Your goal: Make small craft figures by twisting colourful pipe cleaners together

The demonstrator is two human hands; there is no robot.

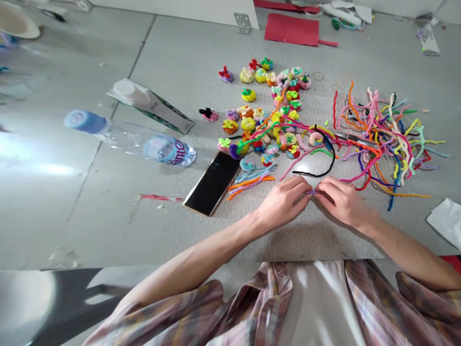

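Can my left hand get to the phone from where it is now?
Probably yes: only loose pipe cleaner strands lie between the left hand and the phone. But that hand is pinching a purple pipe cleaner with the right hand, so it may need to let go first.

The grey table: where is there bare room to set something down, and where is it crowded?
The grey table is bare between the carton and the white panel, and between the phone and its near edge. Crowded: fuzzy pieces right of the carton, loose strands beyond the right hand.
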